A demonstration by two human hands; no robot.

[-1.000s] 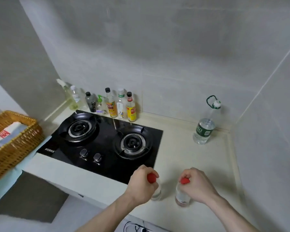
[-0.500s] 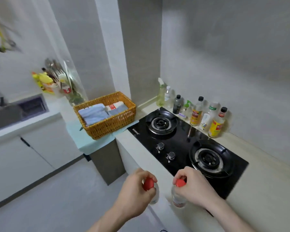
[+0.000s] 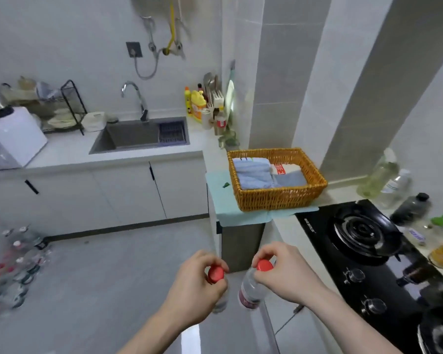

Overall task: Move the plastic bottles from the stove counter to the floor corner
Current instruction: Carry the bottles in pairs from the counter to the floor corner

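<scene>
I see left hand [image 3: 193, 282] gripping neck of clear red-capped bottle [image 3: 216, 274], body mostly hidden. Right hand [image 3: 283, 277] pinches second bottle [image 3: 252, 290]: clear, red cap, reddish label. Both held above floor [image 3: 108, 277], just off counter [image 3: 287, 233] edge.

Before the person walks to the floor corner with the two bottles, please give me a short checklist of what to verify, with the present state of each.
1. Left hand grips the red-capped clear plastic bottle at its neck: ok.
2. Right hand grips the second red-capped clear bottle at its neck: ok.
3. Both caps on: ok; whether tight: cannot tell.
4. Grey tiled floor ahead looks free of obstacles: ok.
5. Cluster of clear bottles on the floor at left marks the target; free space there: cannot tell, blurred.
</scene>
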